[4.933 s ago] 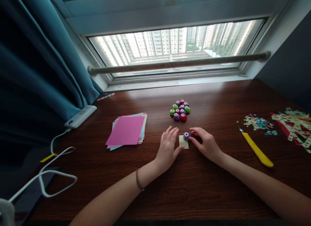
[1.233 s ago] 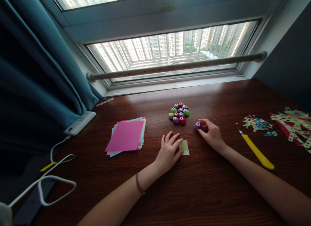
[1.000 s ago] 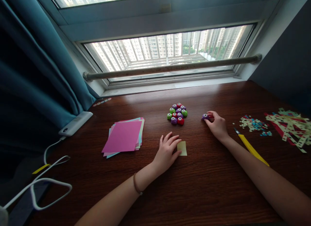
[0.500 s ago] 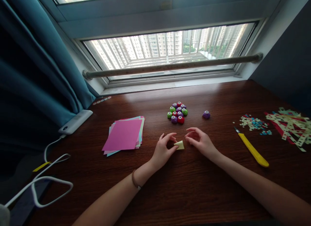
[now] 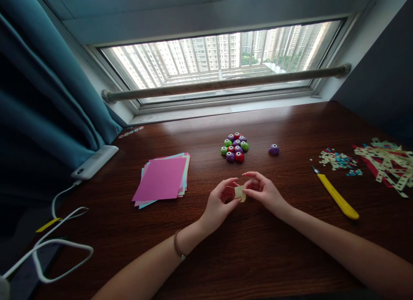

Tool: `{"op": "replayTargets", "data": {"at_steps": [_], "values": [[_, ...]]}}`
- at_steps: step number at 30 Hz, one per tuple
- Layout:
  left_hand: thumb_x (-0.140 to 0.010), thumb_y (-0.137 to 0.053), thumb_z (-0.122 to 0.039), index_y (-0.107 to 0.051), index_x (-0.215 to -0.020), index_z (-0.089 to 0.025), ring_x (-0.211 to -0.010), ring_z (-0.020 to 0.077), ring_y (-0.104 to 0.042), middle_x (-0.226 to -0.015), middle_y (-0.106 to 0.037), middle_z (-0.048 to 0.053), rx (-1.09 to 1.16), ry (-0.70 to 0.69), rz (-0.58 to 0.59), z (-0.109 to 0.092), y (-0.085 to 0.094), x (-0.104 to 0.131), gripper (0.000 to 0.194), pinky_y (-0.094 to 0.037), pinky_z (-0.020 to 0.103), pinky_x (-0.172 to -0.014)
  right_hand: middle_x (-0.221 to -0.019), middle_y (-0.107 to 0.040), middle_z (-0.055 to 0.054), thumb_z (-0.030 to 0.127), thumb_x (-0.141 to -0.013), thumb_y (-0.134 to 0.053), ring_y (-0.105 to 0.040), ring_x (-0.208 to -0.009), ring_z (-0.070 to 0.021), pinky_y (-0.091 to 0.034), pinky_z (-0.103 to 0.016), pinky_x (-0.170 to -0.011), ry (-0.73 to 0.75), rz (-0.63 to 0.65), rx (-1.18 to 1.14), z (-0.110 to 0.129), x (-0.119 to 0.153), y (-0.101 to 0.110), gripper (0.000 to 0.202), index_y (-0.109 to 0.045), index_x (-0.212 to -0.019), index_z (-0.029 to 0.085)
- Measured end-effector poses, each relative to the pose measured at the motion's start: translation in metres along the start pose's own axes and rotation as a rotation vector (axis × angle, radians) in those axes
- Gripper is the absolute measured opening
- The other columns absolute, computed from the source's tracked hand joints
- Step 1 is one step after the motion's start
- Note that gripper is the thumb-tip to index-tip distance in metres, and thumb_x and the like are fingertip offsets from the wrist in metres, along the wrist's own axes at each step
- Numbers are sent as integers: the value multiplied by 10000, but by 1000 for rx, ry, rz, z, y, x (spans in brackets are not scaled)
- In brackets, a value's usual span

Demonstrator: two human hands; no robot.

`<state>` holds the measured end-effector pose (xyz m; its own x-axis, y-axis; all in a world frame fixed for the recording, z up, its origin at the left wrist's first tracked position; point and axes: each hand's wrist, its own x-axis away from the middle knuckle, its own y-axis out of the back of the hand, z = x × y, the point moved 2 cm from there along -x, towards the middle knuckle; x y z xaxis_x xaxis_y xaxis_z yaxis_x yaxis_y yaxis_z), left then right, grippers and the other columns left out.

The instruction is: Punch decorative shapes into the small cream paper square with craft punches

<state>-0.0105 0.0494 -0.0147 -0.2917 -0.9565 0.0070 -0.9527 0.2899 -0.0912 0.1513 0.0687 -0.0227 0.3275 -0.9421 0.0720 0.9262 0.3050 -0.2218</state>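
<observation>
A small pale yellow piece of paper (image 5: 239, 193) is held just above the table between my two hands. My left hand (image 5: 220, 201) pinches its left and lower side, the thumb along the bottom edge. On the opposite side my right hand (image 5: 263, 191) has its thumb and fingers closed at the upper right edge. Beyond the hands sits a cluster of small purple, red and green craft punches (image 5: 236, 148). One purple craft punch (image 5: 274, 150) stands apart, to the right of the cluster.
Left of my hands lies a stack of coloured paper (image 5: 161, 178), pink on top. On the right are a yellow craft knife (image 5: 338, 196), a heap of tiny paper cut-outs (image 5: 337, 159) and punched paper strips (image 5: 392, 166). A white device (image 5: 95, 162) with a cable lies far left.
My right hand has moved in from beside the paper and now grips its edge. The paper has turned to show more of its face. The view has shifted slightly.
</observation>
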Motion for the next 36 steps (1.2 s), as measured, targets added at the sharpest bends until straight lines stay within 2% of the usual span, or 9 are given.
{"op": "replayTargets", "data": {"at_steps": [2,4,7,10,14,18,23,29,36], "values": [[-671,-694,-164,-479,-1138,-216,-921,156,-568,-1022,-540,29,128,61,10,1,-2,-1,517,-470,287,-819,-760,-607,6,225,-689,-691,-574,-713,-119,-461,-249,-686,-11,-1,-21,2,1,-1,440,-471,-1068,185],[-666,-707,-199,-507,-1046,-185,-892,153,-571,-958,-568,21,183,130,15,2,-2,-3,429,-465,270,-789,-764,-603,11,218,-679,-697,-567,-712,-113,-454,-240,-685,-28,-25,-31,3,3,-2,429,-488,-1052,186],[-732,-653,-298,-542,-829,-132,-704,111,-545,-765,-587,6,135,214,42,2,2,-6,222,-432,218,-658,-757,-593,18,219,-671,-704,-556,-708,-103,-447,-232,-688,-59,-48,-67,5,6,-6,423,-502,-1041,185],[-755,-624,-343,-539,-739,-119,-613,85,-481,-676,-560,-9,94,237,57,3,5,-7,240,-374,196,-581,-770,-593,13,226,-675,-700,-546,-706,-97,-436,-224,-676,-90,-51,-114,8,8,-8,422,-500,-1043,178],[-739,-640,-356,-536,-740,-123,-611,87,-470,-674,-555,-13,99,230,56,3,5,-7,256,-362,199,-579,-764,-594,8,232,-678,-687,-519,-649,-86,-410,-215,-616,-115,-59,-111,11,7,-7,418,-490,-1042,170],[-725,-651,-370,-557,-759,-119,-626,99,-494,-693,-570,-3,70,224,62,1,3,-6,270,-380,210,-593,-736,-581,15,245,-657,-691,-520,-648,-95,-415,-230,-629,-108,-46,-66,12,5,-7,436,-478,-1031,172],[-720,-654,-380,-582,-762,-122,-637,113,-518,-697,-583,5,15,210,84,-2,2,-6,271,-403,224,-610,-717,-558,20,290,-662,-683,-534,-651,-114,-432,-249,-625,-61,-28,1,7,5,-8,444,-451,-1026,186],[-730,-650,-347,-580,-744,-118,-637,108,-521,-684,-578,5,-10,167,103,-6,0,-5,240,-410,223,-620,-734,-561,21,263,-690,-675,-524,-631,-104,-430,-227,-587,11,-24,119,-3,6,-7,442,-417,-1042,197],[-746,-630,-299,-565,-801,-131,-664,112,-544,-732,-575,7,-85,100,-3,-4,-2,1,189,-448,223,-626,-769,-564,-1,224,-755,-608,-570,-699,-133,-488,-257,-638,161,-95,288,3,12,-10,357,-421,-1059,207]]}}
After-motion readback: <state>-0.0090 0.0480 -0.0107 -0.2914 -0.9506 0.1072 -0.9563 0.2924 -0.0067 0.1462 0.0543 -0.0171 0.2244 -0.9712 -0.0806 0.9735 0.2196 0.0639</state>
